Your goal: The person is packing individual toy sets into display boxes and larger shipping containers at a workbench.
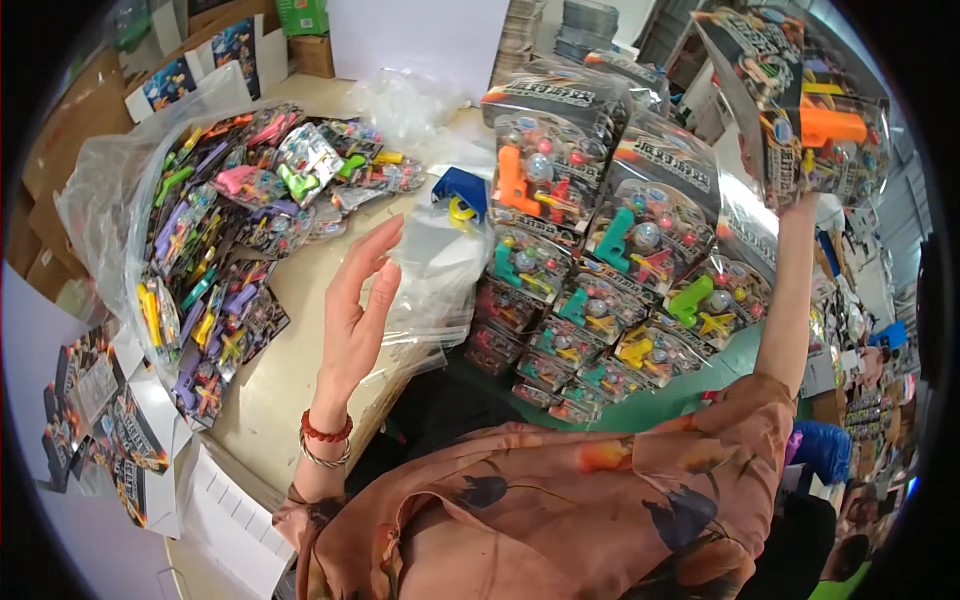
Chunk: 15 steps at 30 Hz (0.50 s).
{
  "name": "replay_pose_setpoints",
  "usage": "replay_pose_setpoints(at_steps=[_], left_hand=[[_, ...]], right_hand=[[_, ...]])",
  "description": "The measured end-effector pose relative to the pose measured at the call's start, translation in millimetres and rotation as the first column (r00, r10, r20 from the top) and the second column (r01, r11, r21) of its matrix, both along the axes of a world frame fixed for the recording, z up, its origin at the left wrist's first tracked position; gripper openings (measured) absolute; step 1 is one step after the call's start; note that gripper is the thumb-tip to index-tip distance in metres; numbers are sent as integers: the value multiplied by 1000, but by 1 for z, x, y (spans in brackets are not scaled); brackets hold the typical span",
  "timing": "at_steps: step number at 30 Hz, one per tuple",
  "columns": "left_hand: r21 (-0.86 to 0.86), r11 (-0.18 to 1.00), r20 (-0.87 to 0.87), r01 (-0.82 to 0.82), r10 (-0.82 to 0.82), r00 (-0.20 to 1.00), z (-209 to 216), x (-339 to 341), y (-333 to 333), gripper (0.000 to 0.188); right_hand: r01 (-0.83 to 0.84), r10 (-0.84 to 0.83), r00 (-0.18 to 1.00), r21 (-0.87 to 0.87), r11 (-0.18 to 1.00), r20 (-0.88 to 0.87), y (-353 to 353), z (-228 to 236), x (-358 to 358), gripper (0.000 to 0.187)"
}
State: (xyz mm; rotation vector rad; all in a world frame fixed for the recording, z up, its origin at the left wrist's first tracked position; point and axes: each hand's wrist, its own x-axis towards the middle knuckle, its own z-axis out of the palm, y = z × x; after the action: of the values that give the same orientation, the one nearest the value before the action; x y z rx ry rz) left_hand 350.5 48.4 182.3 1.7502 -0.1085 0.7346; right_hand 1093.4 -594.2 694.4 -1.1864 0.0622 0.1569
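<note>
My left hand (360, 315) is raised over the table edge, its fingers stretched out and nothing in it. Clear plastic bags (425, 290) lie flat just beyond it, with a blue piece and a yellow ring (462, 212) on them. High on the right, my right hand holds up a bagged toy gun set (835, 125) with an orange gun. That package hides the fingers; only the wrist shows below it. Left of my right arm stand stacked bagged toy gun sets (650, 235), with orange, teal, green and yellow guns and small balls.
A large clear bag (105, 205) spills many small packaged toys (250, 190) across the left of the table (290, 375). Printed cards (130, 440) and a white sheet (225, 520) lie at the near left. Crumpled clear plastic (410, 105) sits at the back, before a white panel (415, 45).
</note>
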Motion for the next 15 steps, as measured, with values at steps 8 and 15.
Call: replay_pose_setpoints(at_steps=[8,15], left_hand=[[56,998,8,36,-37,999,-1,-8,-12,37],[41,999,-111,30,-25,993,2,26,-43,35]], right_hand=[[261,-251,955,-47,964,156,-70,-45,-29,35],[512,-491,856,-134,848,161,-156,-359,-273,35]])
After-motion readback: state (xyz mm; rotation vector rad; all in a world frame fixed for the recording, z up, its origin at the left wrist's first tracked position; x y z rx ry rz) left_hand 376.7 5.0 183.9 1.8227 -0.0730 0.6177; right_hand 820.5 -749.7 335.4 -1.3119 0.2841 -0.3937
